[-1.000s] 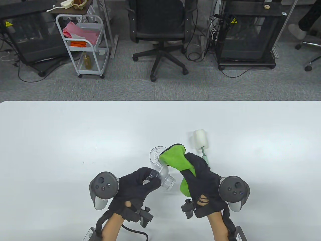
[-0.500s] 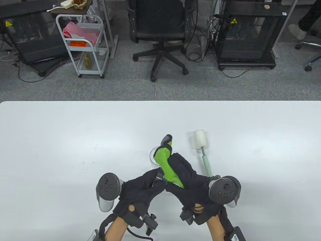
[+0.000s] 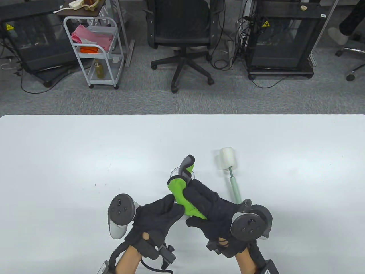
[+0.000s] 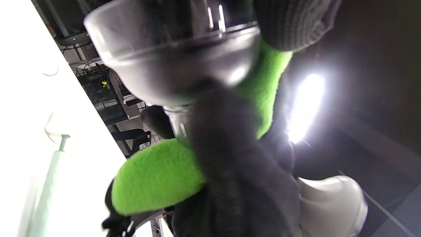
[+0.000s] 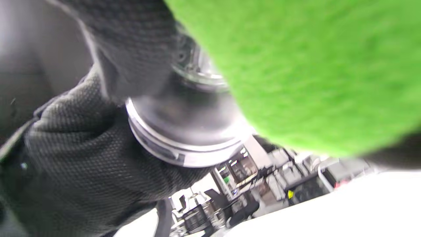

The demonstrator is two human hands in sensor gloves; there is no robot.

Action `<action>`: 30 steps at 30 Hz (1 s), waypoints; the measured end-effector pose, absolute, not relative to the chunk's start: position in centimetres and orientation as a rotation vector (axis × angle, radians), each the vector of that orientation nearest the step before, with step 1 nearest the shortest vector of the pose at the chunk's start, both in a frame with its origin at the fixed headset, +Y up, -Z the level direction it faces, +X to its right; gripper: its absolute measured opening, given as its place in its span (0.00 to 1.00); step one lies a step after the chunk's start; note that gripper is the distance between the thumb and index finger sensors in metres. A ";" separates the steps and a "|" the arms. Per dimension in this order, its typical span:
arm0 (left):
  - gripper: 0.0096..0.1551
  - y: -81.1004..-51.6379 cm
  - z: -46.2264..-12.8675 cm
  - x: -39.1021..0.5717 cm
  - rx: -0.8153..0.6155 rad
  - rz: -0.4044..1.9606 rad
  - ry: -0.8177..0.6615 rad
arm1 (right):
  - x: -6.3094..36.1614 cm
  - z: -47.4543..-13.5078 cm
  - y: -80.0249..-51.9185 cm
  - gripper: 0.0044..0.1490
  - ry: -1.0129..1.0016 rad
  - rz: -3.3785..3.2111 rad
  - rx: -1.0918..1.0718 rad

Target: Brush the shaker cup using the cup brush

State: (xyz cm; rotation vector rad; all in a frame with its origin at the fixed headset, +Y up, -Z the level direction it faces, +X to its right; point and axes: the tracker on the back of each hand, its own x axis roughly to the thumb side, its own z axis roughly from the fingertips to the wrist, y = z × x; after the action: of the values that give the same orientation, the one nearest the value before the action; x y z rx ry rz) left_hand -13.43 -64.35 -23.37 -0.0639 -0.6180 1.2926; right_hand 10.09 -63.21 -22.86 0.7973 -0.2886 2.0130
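Note:
My left hand (image 3: 161,212) grips the clear shaker cup, of which only the rim (image 3: 174,173) shows in the table view. My right hand (image 3: 204,204) holds a green cloth (image 3: 179,194) and presses it against the cup's side. The cloth's grey-edged end (image 3: 186,163) sticks up past the rim. The left wrist view shows the cup (image 4: 177,56) close up with the cloth (image 4: 154,177) wrapped below it. The right wrist view shows the cup (image 5: 187,131) beside the cloth (image 5: 312,65). The cup brush lies on the table to the right, untouched, with its white sponge head (image 3: 228,161) and pale green handle (image 3: 235,189).
The white table (image 3: 71,157) runs the full width of the view. An office chair (image 3: 182,34), a white cart (image 3: 94,48) and black cabinets (image 3: 279,40) stand on the floor beyond its far edge.
My right hand has moved left with the green cloth and wrapped it onto the cup. The cup is now mostly covered by cloth and hands. The brush has not moved.

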 end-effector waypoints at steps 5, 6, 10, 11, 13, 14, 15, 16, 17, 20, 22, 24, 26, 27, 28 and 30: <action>0.30 -63.6 -22.7 -13.3 0.111 1.140 -0.723 | 10.6 -24.1 -65.3 0.57 0.041 1.691 0.604; 0.30 -63.4 -22.5 -13.3 0.178 1.113 -0.734 | 10.5 -24.1 -65.4 0.58 0.087 1.654 0.603; 0.31 -63.2 -22.2 -12.9 0.148 1.087 -0.757 | 10.7 -23.5 -63.8 0.56 -0.167 1.811 0.737; 0.32 -63.3 -22.4 -12.8 0.093 1.112 -0.721 | 10.6 -23.1 -63.2 0.56 -0.256 1.919 0.789; 0.34 -63.7 -22.8 -12.9 0.015 1.169 -0.620 | 10.2 -22.3 -62.3 0.56 -0.437 2.117 0.875; 0.34 -64.2 -23.1 -13.1 -0.038 1.240 -0.584 | 9.9 -21.9 -62.0 0.56 -0.522 2.180 0.893; 0.33 -64.4 -23.3 -13.2 -0.087 1.319 -0.568 | 9.7 -21.7 -62.0 0.56 -0.566 2.199 0.892; 0.32 -64.3 -23.3 -13.3 -0.095 1.356 -0.574 | 9.6 -21.8 -62.0 0.56 -0.548 2.191 0.882; 0.32 -64.3 -23.3 -13.5 -0.073 1.353 -0.572 | 9.7 -22.1 -62.3 0.55 -0.483 2.149 0.846; 0.29 -63.8 -22.9 -13.5 0.009 1.220 -0.665 | 10.3 -23.2 -63.7 0.54 -0.219 1.897 0.689; 0.28 -63.2 -22.5 -13.2 0.126 1.130 -0.712 | 10.7 -23.9 -65.2 0.57 0.007 1.674 0.596; 0.28 -63.1 -22.3 -13.0 0.160 1.080 -0.738 | 10.6 -23.9 -65.2 0.56 -0.018 1.578 0.582; 0.28 -63.2 -22.3 -12.9 0.145 1.115 -0.755 | 10.8 -23.7 -64.4 0.55 -0.109 1.717 0.657; 0.30 -63.4 -22.4 -12.8 0.086 1.150 -0.727 | 10.6 -23.2 -63.6 0.55 -0.220 1.844 0.750; 0.31 -63.5 -22.6 -12.9 0.040 1.178 -0.681 | 10.5 -22.9 -63.1 0.56 -0.303 1.951 0.794; 0.34 -64.2 -23.1 -13.0 -0.050 1.259 -0.565 | 9.9 -22.0 -62.2 0.56 -0.483 2.134 0.879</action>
State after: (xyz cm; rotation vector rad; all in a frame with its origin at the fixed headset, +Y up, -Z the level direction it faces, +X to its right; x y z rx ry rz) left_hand -13.02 -64.16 -23.09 -0.0503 -0.5647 1.2595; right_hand 9.92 -62.25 -22.03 0.8787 -0.4828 2.1338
